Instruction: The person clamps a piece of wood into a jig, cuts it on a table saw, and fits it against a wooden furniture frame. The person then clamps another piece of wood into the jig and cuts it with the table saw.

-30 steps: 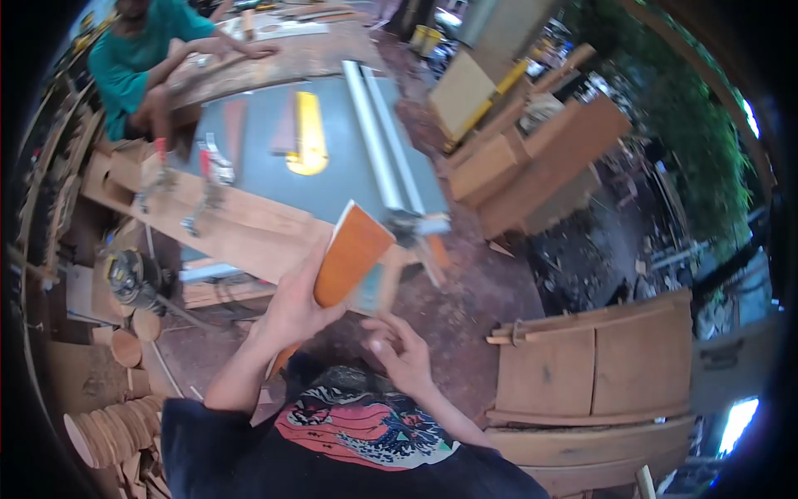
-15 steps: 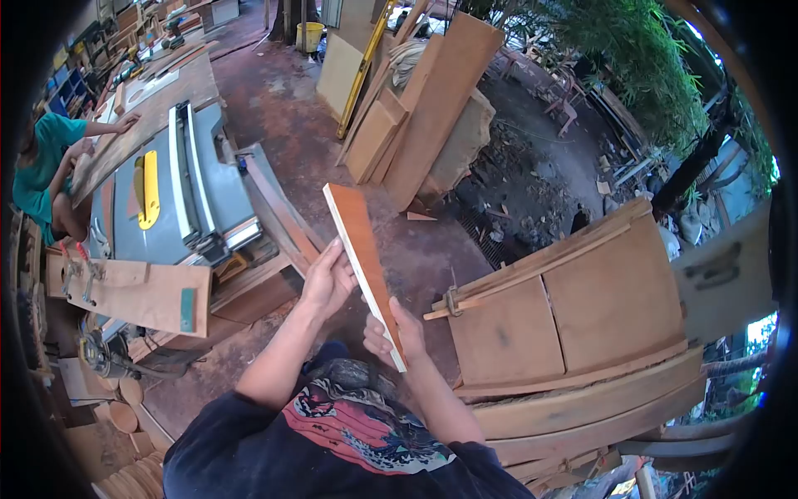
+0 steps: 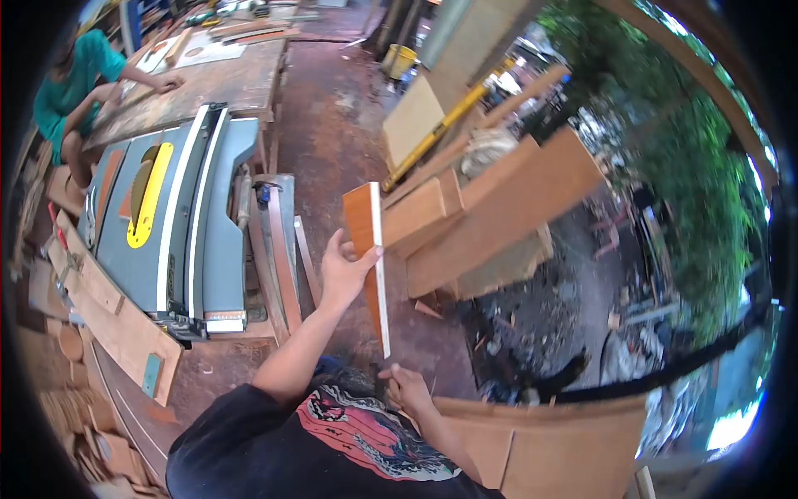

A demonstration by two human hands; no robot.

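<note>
A narrow, tapered wooden piece (image 3: 361,224) with an orange-brown face and a pale edge stands nearly upright in front of my body. My left hand (image 3: 345,270) grips it around the middle, thumb on the pale edge and fingers behind the brown face. Just below the piece's lower tip is my right hand (image 3: 407,389), apart from it, with its fingers curled and the index finger partly extended. Whether anything small is between those fingers cannot be made out.
A table saw (image 3: 166,216) with a yellow insert (image 3: 151,195) is on the left. Behind it a person in a green shirt (image 3: 79,83) sits at a workbench (image 3: 199,91). Boards (image 3: 515,212) lean at centre right; wooden panels (image 3: 549,449) lie at lower right.
The view has swung back left since half a second ago. My right hand has let go of the wooden piece, which my left hand now holds alone, turned more upright.
</note>
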